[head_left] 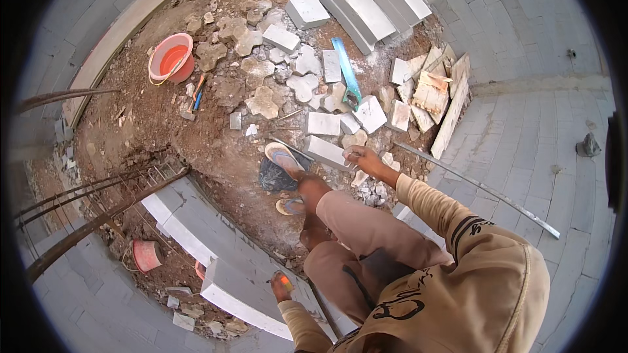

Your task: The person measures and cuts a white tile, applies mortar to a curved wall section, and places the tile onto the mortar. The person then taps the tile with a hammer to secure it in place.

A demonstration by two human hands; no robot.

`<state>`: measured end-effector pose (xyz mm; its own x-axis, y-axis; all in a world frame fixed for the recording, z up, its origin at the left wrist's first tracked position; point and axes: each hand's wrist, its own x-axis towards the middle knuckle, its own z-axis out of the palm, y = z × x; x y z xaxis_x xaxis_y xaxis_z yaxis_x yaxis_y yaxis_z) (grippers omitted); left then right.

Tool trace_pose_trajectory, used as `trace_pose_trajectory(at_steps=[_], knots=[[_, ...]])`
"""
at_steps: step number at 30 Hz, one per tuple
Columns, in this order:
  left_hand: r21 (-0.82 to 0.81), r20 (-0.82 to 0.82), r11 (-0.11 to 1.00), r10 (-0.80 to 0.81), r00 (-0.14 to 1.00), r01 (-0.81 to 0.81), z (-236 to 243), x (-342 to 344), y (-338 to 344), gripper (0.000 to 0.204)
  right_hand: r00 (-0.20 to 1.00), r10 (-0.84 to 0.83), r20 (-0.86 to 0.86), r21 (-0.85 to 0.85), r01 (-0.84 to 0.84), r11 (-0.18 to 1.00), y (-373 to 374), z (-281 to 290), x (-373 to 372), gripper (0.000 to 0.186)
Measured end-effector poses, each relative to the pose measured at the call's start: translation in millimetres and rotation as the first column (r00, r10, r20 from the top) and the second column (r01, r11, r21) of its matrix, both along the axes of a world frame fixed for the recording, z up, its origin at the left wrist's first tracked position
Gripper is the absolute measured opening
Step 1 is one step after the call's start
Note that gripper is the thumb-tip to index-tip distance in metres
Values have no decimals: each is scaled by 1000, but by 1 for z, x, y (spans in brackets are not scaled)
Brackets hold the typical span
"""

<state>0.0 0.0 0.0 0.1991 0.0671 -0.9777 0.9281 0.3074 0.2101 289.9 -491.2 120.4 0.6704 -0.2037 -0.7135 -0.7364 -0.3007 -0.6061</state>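
Paving work, block-fetching step. Right hand (358, 155): reached forward, fingers curled on the end of a grey block (325, 151) lying on the dirt, just beside the sandal (283, 157). Left hand (282, 284): closed round a small orange tool (286, 282), resting on the kerb slab (242, 291) below. More blocks (324, 123) lie just beyond the right hand. Next move likely calls for a firm grip to lift.

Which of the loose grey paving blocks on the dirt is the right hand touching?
The right hand rests on the rectangular grey block lying beside the sandalled foot; the other loose blocks lie farther up the dirt, out of its reach.
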Motion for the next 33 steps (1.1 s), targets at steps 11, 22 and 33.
trace_pose_trajectory(at_steps=[11, 22, 33], knots=[[-105, 83, 995, 7, 997, 2, 50, 186, -15, 32, 844, 34, -536, -256, -200, 946, -118, 24, -354, 37], [-300, 286, 916, -178, 942, 264, 66, 449, -187, 63, 936, -9, -352, -80, -20, 997, -149, -32, -298, 41], [-175, 377, 898, -316, 870, 402, 115, 684, -418, 45, 781, -619, -83, -43, 618, 785, -342, -12, -35, 23]])
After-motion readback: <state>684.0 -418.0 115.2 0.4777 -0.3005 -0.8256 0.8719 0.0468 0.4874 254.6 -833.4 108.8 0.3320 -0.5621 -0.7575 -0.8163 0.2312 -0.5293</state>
